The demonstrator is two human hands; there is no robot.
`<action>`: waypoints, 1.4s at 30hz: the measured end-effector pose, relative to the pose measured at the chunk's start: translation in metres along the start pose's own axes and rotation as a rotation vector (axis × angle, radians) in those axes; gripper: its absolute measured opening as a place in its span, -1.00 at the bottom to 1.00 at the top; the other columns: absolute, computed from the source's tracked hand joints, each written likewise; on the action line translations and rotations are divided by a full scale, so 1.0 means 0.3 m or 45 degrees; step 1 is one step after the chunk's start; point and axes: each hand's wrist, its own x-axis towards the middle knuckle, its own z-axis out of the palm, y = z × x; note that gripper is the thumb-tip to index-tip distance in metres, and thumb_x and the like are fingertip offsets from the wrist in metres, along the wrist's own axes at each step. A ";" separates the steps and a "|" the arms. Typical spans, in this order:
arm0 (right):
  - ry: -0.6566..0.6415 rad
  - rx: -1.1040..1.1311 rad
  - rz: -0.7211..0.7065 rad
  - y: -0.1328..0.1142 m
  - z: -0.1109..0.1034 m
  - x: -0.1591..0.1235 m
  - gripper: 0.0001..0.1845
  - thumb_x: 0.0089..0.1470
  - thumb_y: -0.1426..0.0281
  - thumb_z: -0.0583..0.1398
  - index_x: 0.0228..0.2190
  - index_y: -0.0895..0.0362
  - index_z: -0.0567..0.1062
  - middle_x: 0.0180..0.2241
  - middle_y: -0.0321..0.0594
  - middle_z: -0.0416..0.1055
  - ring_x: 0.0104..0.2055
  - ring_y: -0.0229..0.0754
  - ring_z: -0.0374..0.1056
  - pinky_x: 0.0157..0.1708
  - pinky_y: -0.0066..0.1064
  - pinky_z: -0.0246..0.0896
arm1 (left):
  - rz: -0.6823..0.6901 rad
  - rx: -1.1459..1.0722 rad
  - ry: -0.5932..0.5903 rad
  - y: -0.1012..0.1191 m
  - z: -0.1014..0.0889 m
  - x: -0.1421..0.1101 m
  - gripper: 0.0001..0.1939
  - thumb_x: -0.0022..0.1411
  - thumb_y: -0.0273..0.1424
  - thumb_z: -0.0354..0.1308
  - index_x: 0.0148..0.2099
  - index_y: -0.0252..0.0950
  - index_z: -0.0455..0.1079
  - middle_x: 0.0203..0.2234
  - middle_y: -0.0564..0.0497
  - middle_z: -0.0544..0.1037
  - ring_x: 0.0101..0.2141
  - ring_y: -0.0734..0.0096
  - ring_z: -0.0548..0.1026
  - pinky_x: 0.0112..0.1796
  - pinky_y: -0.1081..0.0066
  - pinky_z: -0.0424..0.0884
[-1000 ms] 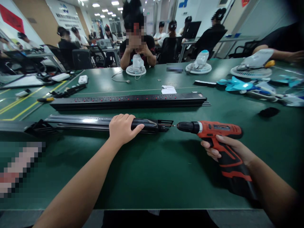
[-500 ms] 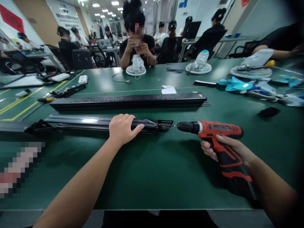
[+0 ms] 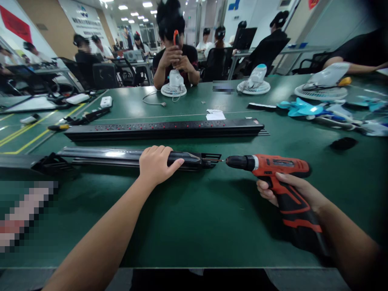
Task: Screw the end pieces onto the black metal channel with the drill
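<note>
My left hand [image 3: 157,163] is wrapped over a long black metal housing [image 3: 100,154] that lies lengthwise on the green table. At the housing's right end sits a black slotted end piece [image 3: 211,157]. My right hand [image 3: 291,188] grips a red and black cordless drill [image 3: 281,163], its chuck pointing left. A thin bit reaches from the chuck to the end piece; whether its tip touches a screw cannot be made out. Behind the housing lies a long black power strip [image 3: 163,128] with a row of small red marks.
Another dark housing [image 3: 18,162] lies at the left edge. White fans [image 3: 174,87] stand across the far side, where a person [image 3: 176,60] holds an orange-tipped tool. Blue fan blades [image 3: 303,107] are heaped at right. A scrap of paper [image 3: 216,115] lies behind the strip.
My hands, the drill and the housing stay in place. Across the table, the person's hands have shifted and the orange-tipped tool shows more clearly, held upright.
</note>
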 end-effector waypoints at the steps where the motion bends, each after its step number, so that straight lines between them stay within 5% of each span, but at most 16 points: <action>1: 0.001 -0.001 -0.008 0.001 0.000 0.001 -0.62 -0.28 0.12 0.24 -0.39 0.08 0.41 -0.44 -0.27 0.31 -0.50 -0.33 0.21 -0.53 -0.57 0.32 | -0.003 0.003 -0.002 -0.001 0.001 0.000 -0.41 0.41 0.13 -0.09 -0.10 -0.24 0.52 -0.26 -0.10 0.64 -0.19 0.04 0.54 -0.12 0.12 0.37; 42: 0.002 -0.094 -0.034 0.000 0.005 0.001 -0.60 -0.28 0.07 0.23 -0.42 0.09 0.41 -0.50 -0.29 0.27 -0.55 -0.35 0.11 -0.62 -0.55 0.19 | 0.008 -0.004 0.007 -0.005 0.004 0.003 -0.41 0.39 0.14 -0.07 -0.11 -0.25 0.52 -0.28 -0.08 0.63 -0.20 0.04 0.55 -0.13 0.10 0.37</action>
